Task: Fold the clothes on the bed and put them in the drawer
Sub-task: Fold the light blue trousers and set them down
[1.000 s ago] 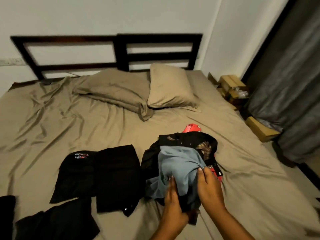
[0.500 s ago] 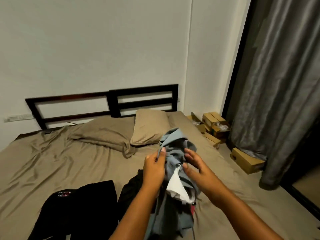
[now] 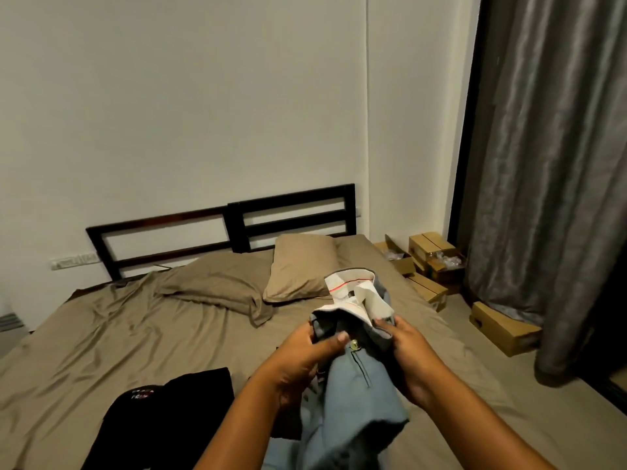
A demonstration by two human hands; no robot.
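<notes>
"What were the hands doing when you looked over?"

"Both held up a pair of blue-grey trousers (image 3: 359,395) above the near part of the bed (image 3: 135,334). The left hand (image 3: 302,361) gripped the waist from the left side. Its thumb lay across the cloth just beside a small metal button (image 3: 354,346), and the rest of its fingers were curled behind the fabric, out of my sight."

"And the other one?"

"The right hand (image 3: 410,357) was closed on the right side of the waist. Its fingers (image 3: 386,325) pinched the cloth just under the white lining (image 3: 353,293), which stood up, turned outward, at the far end. The legs hung down between the two forearms toward the near edge."

"Anything else lying about?"

"A black garment (image 3: 176,412) lay flat on the near left of the sheet, to the left of the trousers, with a small red and white print on it. Two tan pillows (image 3: 302,266) sat at the far end against the dark headboard (image 3: 291,212). On the floor to the right, cardboard boxes (image 3: 437,256) stood beside a grey curtain (image 3: 549,164)."
</notes>
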